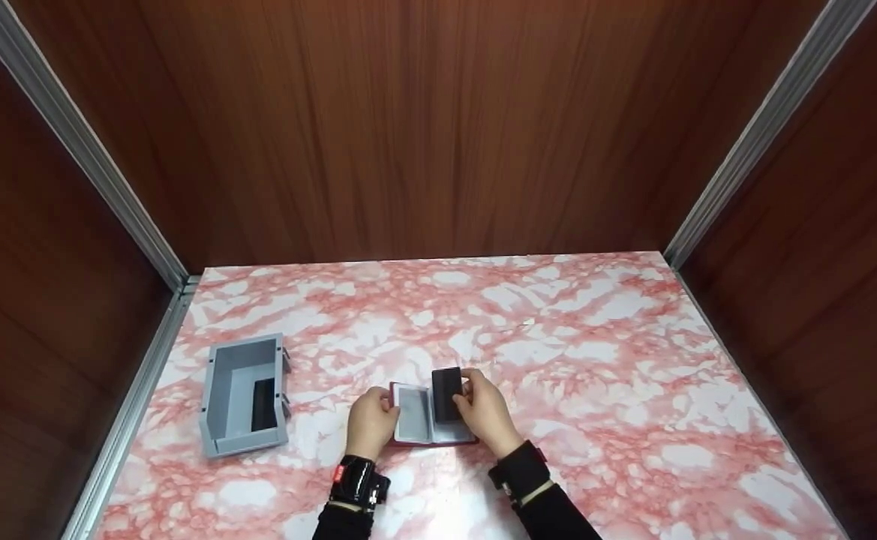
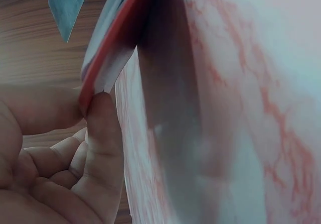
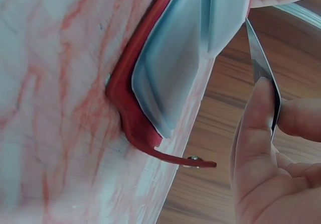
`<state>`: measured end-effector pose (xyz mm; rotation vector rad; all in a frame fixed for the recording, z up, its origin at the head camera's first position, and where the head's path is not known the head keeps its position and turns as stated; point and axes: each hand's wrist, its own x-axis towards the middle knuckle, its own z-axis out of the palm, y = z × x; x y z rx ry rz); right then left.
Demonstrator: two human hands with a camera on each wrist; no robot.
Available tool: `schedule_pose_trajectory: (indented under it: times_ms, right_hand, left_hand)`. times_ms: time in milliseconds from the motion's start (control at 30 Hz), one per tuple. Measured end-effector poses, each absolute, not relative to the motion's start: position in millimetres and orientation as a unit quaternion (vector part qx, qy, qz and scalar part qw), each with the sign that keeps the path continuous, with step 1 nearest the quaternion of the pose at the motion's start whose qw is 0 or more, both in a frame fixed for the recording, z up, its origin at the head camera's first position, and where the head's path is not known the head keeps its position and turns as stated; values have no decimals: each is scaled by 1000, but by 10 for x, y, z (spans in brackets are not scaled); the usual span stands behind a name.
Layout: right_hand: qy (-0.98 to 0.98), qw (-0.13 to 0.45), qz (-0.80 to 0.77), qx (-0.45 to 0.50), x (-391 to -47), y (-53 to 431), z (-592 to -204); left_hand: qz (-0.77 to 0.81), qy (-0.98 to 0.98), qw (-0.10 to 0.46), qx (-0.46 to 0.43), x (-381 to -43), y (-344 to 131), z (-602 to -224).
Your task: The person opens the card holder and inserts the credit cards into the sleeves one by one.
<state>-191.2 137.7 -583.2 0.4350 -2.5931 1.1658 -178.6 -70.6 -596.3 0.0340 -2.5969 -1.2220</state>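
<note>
A red card holder (image 1: 413, 414) with clear plastic sleeves lies opened out between the hands. Its left edge is pinched between thumb and finger of my left hand (image 1: 370, 426), seen closer in the left wrist view. My right hand (image 1: 485, 414) pinches a thin black card (image 1: 446, 391) by its right side, over the right half of the holder. In the right wrist view the card shows edge-on, raised beside the sleeves (image 3: 173, 63). A red strap (image 3: 173, 158) with a metal snap sticks out from the cover there.
At the left stands a grey open-front bin (image 1: 282, 390), with a flat black piece (image 1: 263, 405) inside. The table (image 1: 596, 352) has a red and white marbled top. Dark wood panels (image 1: 423, 135) enclose it at the back and both sides.
</note>
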Motion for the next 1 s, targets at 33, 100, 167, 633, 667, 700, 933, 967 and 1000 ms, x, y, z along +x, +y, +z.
schedule_pose_trajectory:
  times_ms: [33, 100, 167, 633, 667, 700, 933, 967, 1000]
  right_hand:
    - [-894, 132, 401, 148, -1912, 1371, -5836]
    - [-896, 131, 398, 147, -1912, 1359, -5847]
    - [-897, 132, 396, 146, -1913, 1349, -5862]
    - [-900, 136, 390, 139, -1924, 1278, -5946]
    - [-900, 135, 390, 137, -1925, 1273, -5952]
    - [-901, 134, 390, 136, -1925, 1268, -5955]
    - [-900, 137, 393, 131, -1916, 1247, -5976]
    - [-900, 137, 393, 131, -1914, 1246, -5979]
    - [-899, 139, 393, 132, -1912, 1245, -5981]
  left_hand:
    - [-423, -896, 135, 12, -1786, -708, -5967]
    - [-427, -894, 133, 13, -1785, -711, -5971]
    - [-429, -894, 131, 14, -1785, -716, -5973]
    - [-429, -894, 126, 20, -1787, -726, -5993]
    - [-431, -894, 124, 22, -1788, -725, -5993]
    - [-430, -894, 125, 20, -1789, -726, -5994]
    - [-426, -896, 121, 20, -1789, -733, -5997]
    - [-426, -897, 119, 20, -1791, -734, -5995]
    - [-426, -897, 118, 21, -1793, -734, -5993]
